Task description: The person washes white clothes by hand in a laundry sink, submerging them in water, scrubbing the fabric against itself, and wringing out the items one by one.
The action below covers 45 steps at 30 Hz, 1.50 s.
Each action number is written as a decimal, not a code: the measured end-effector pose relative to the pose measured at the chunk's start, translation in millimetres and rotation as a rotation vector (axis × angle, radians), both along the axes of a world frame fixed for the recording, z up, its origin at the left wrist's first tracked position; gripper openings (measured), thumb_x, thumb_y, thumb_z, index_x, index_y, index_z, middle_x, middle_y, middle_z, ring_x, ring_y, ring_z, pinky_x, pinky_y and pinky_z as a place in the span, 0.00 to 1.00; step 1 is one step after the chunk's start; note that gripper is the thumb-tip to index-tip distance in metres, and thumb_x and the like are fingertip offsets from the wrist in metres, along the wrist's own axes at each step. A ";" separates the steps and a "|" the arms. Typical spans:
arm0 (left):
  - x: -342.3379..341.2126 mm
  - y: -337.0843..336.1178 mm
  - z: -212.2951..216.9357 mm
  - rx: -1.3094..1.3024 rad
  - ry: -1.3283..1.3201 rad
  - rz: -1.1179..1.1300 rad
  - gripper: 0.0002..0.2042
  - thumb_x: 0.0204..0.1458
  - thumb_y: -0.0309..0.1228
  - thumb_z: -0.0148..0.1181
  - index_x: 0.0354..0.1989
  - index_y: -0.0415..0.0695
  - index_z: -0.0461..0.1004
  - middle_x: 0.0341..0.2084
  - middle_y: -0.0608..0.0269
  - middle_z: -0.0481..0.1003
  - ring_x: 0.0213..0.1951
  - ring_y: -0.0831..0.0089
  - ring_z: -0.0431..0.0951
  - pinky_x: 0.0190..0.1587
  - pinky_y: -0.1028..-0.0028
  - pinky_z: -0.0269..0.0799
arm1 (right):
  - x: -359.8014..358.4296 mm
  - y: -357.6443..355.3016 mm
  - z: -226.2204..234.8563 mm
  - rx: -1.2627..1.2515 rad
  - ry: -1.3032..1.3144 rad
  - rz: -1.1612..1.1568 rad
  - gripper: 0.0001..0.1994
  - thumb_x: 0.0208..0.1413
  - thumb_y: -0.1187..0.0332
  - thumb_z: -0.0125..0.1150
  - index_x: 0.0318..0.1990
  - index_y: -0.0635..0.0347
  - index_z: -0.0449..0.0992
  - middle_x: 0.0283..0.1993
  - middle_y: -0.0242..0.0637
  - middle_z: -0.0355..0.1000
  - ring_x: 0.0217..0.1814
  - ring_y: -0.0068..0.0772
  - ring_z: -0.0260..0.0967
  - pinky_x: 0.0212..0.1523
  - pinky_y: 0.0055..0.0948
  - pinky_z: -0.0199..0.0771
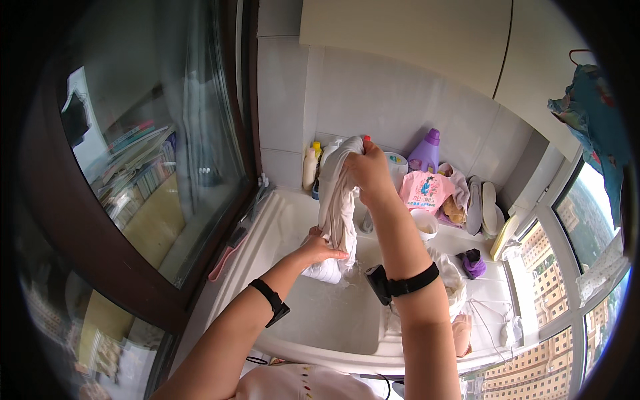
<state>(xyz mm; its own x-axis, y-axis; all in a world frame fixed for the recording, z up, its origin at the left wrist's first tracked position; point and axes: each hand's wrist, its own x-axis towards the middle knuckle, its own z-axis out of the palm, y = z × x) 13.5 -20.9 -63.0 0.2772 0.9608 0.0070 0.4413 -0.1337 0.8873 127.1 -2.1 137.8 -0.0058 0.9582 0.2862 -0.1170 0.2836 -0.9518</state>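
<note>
A wet white cloth or garment (339, 200) hangs in folds over the white sink (333, 320); its exact kind is unclear. My right hand (367, 167) is raised and closed around its upper part. Lower down, my left hand (319, 249) grips the cloth, thumb stretched across it. The cloth's bottom end bunches just above or in the shallow water in the basin; I cannot tell which. A black strap with a small device is on each of my forearms.
Behind the sink stand a purple detergent bottle (425, 153), a cream bottle (310, 168) and a pink bag (425, 191). On the right are a white cup (425, 224), pale slippers (489, 208), a purple cloth (473, 263) and a window. A dark-framed glass door (200, 147) borders the left.
</note>
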 end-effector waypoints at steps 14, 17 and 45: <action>-58.9 16.6 -85.7 -0.122 0.437 0.151 0.25 0.26 0.37 0.66 0.39 0.44 0.74 0.32 0.57 0.76 0.37 0.64 0.76 0.43 0.70 0.69 | 83.4 57.2 -226.2 -0.682 -0.399 -0.053 0.08 0.43 0.74 0.51 0.33 0.65 0.71 0.28 0.38 0.70 0.26 0.31 0.70 0.18 0.29 0.71; -60.6 15.9 -114.6 -0.219 0.724 0.075 0.27 0.28 0.38 0.66 0.44 0.48 0.72 0.40 0.55 0.73 0.46 0.60 0.72 0.49 0.60 0.66 | 78.6 41.5 -299.6 -0.688 -0.802 -0.058 0.11 0.39 0.75 0.57 0.34 0.67 0.74 0.31 0.45 0.71 0.35 0.39 0.72 0.29 0.35 0.75; -31.3 20.9 -215.5 -0.248 1.058 -0.302 0.52 0.29 0.50 0.68 0.64 0.63 0.41 0.65 0.56 0.34 0.65 0.56 0.31 0.62 0.52 0.38 | 41.7 13.4 -452.2 -0.665 -1.716 0.347 0.33 0.50 0.53 0.51 0.62 0.47 0.49 0.66 0.41 0.42 0.68 0.44 0.35 0.60 0.53 0.42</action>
